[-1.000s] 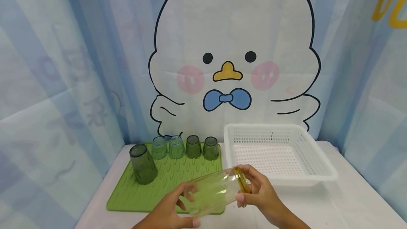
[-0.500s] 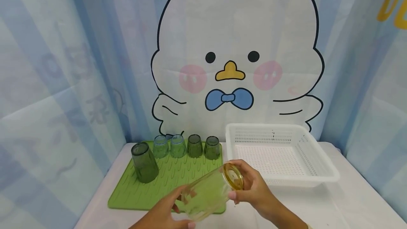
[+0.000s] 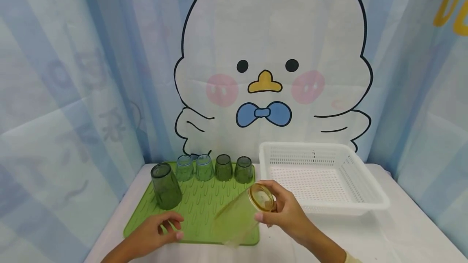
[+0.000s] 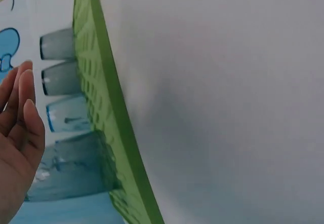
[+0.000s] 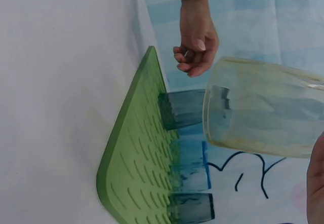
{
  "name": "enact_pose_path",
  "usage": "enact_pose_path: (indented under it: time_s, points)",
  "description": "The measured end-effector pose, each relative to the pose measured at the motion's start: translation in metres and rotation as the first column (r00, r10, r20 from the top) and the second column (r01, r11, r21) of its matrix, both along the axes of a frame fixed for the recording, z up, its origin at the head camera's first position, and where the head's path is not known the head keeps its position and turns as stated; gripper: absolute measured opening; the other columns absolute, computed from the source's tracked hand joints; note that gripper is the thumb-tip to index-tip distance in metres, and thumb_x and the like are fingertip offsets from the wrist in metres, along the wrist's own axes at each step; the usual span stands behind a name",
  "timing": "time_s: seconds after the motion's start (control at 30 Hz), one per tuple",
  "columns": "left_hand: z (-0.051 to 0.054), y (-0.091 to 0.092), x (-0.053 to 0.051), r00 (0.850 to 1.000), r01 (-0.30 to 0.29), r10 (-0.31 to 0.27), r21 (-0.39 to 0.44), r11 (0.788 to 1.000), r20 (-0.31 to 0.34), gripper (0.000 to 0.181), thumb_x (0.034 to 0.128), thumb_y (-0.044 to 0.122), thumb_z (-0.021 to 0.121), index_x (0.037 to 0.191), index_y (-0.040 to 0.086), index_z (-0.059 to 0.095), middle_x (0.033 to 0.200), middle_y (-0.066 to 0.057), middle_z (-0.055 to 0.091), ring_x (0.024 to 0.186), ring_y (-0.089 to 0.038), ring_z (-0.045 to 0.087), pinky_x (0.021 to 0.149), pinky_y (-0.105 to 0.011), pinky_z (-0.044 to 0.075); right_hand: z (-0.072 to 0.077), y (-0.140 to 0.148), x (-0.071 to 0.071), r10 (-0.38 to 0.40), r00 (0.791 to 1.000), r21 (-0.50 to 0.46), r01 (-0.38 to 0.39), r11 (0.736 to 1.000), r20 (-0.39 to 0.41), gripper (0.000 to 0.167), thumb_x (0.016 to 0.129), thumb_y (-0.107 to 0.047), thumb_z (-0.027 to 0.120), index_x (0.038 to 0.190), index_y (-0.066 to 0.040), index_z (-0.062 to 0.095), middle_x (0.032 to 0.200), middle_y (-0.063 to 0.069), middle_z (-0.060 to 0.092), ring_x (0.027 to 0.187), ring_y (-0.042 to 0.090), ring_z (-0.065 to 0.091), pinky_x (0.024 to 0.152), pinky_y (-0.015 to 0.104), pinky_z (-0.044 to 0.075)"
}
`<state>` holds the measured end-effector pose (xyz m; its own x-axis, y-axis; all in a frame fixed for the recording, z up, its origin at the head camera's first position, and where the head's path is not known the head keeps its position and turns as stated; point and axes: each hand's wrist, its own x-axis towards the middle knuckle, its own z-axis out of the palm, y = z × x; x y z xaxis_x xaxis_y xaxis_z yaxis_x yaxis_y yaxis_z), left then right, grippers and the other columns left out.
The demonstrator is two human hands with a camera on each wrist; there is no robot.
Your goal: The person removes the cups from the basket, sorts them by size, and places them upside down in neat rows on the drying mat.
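Observation:
A clear yellowish drinking glass hangs tilted over the front right of the green drying mat, its thick amber-looking end up and to the right. My right hand grips it near that thick end, thumb in front. In the right wrist view the glass stretches across the right side, apart from the mat. My left hand is off the glass, over the mat's front left, with loosely bent fingers and nothing in them. The left wrist view shows the left hand empty as well.
A tall dark green glass stands upside down at the mat's left. Along its back edge stand two light blue glasses and two dark small glasses. A white perforated basket sits to the right on the white table.
My left hand has let go of the glass and moved left. The right hand keeps hold of the glass, which has turned so its amber end faces more toward the camera.

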<state>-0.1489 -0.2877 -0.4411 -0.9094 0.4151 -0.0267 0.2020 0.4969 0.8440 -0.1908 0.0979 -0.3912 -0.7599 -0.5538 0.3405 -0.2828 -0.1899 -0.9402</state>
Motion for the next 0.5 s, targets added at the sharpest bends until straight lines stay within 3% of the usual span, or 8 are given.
enact_pose_path:
  time_s: [0.17,0.3,0.5]
  points:
    - [-0.010,-0.037,-0.007,0.998,-0.037,0.040,-0.056,0.998,0.052,0.041,0.1026,0.023,0.058,0.130,-0.006,0.057,0.108,-0.010,0.065,0.085,-0.006,0.062,0.070,-0.029,0.051,-0.001,-0.011,-0.012,-0.111,0.994,0.113,0.111,0.987,-0.003,0.061,0.083,-0.005,0.079,0.138,-0.005,0.052,0.134,0.009,0.055,0.056,0.003,0.056,0.052,0.021,0.050]
    - [-0.018,-0.063,-0.012,0.994,-0.066,0.074,-0.102,0.993,0.077,0.041,0.1030,0.025,0.057,0.130,-0.006,0.057,0.111,-0.010,0.066,0.086,-0.007,0.062,0.070,-0.030,0.052,-0.001,-0.022,-0.023,-0.126,0.992,0.140,0.123,0.983,0.015,0.061,0.083,-0.008,0.080,0.138,-0.009,0.053,0.137,0.016,0.052,0.053,0.004,0.055,0.051,0.021,0.048]
    - [-0.027,-0.090,-0.017,0.993,-0.103,0.109,-0.138,0.985,0.041,0.042,0.1010,0.023,0.060,0.127,-0.009,0.059,0.111,-0.012,0.066,0.086,-0.006,0.062,0.072,-0.028,0.052,-0.002,-0.042,-0.036,-0.135,0.991,0.215,0.127,0.968,0.021,0.065,0.082,-0.016,0.082,0.140,-0.014,0.053,0.139,0.017,0.053,0.052,0.010,0.058,0.052,0.026,0.052]
